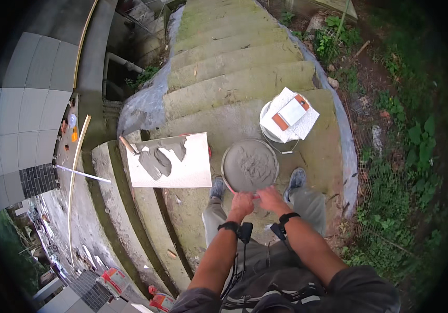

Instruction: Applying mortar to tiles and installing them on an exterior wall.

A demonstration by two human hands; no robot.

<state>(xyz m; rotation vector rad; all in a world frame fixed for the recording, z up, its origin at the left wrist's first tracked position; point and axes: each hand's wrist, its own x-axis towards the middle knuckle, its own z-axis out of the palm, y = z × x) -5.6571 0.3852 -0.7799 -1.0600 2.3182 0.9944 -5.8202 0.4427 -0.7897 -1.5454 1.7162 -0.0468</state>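
Note:
A round bucket (224,168) full of wet grey mortar (252,164) stands on the concrete between my feet. Both of my hands are at its near rim, side by side. My left hand (242,202) is closed on the near edge, where a strip of red shows. Close beside it, my right hand (269,199) is closed there too; its fingertips are partly hidden. To the left lies a pale tile (195,167) with mortar smeared over it. A trowel with a wooden handle (127,145) rests on its far left corner.
Past the mortar, to the right, a white bucket (264,134) carries a white board (307,122) and an orange-and-white float (292,111). Mossy steps (234,68) rise ahead. Other steps (114,182) drop away at left. Plants (417,156) and wire mesh line the right.

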